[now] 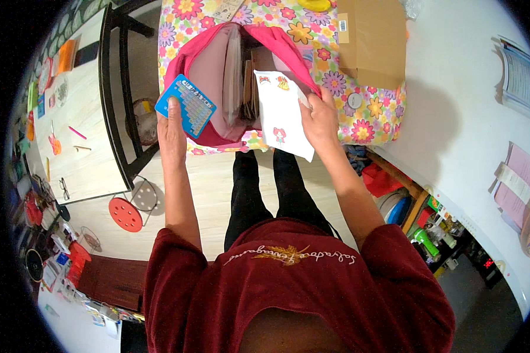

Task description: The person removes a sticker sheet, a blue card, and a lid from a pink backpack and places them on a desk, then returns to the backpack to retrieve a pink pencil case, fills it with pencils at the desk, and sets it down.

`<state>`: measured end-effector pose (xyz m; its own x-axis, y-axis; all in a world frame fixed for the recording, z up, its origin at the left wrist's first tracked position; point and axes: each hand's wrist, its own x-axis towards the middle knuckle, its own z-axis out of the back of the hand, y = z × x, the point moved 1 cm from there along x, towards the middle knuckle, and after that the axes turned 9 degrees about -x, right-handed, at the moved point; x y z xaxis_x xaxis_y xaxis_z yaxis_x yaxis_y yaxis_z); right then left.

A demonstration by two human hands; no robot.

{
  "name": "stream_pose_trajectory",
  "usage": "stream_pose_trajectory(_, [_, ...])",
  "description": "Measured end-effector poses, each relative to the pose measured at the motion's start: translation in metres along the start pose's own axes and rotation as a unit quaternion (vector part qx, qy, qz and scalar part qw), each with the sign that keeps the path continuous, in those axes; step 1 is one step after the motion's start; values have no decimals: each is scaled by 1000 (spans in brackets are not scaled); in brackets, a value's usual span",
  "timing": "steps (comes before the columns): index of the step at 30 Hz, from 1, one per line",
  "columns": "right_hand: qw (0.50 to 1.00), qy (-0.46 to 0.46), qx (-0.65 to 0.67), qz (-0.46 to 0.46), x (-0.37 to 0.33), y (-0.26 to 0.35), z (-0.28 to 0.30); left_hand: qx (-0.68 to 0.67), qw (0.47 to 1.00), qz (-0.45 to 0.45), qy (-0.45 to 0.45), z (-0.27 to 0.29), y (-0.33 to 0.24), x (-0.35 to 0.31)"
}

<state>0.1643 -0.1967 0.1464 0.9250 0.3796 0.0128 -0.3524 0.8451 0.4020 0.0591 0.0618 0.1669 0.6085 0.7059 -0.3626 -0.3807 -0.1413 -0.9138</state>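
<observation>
Over one pink bag (278, 44) | left hand (172, 130) pinches one blue card (189, 110) | right hand (322, 122) pinches one white sheet (281, 109)

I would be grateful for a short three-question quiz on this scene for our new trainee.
1. Which hand holds the blue card?
2. True or false: the pink bag is closed.
3. What colour is the seat of the stool? (a) green (b) red (c) yellow

Key:
1. The left hand, with its thumb on top of the card.
2. False; the bag is open.
3. (b) red.
</observation>
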Motion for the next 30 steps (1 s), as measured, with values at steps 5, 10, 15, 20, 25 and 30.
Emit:
stream_pose_trajectory(5, [975, 92, 192, -62, 7, 18, 17, -64, 998, -2, -20, -9, 1, 10])
stream_pose_trajectory(10, [909, 204, 357, -64, -7, 44, 15, -212, 977, 39, -1, -22, 25, 6])
stream_pose_trajectory(15, [910, 121, 391, -64, 15, 41, 31, -321, 945, 56, 28, -64, -17, -2])
stream_pose_trajectory(20, [919, 59, 390, -26, 45, 33, 78, -356, 932, 25, 59, -102, -78, -2])
stream_pose_trajectory(25, [895, 19, 445, 2, 55, 5, 157, -334, 939, -75, 28, -129, -156, -46])
stream_pose_trajectory(30, [911, 4, 412, 8, 38, -36, 225, -358, 926, -121, 31, -176, -193, -93])
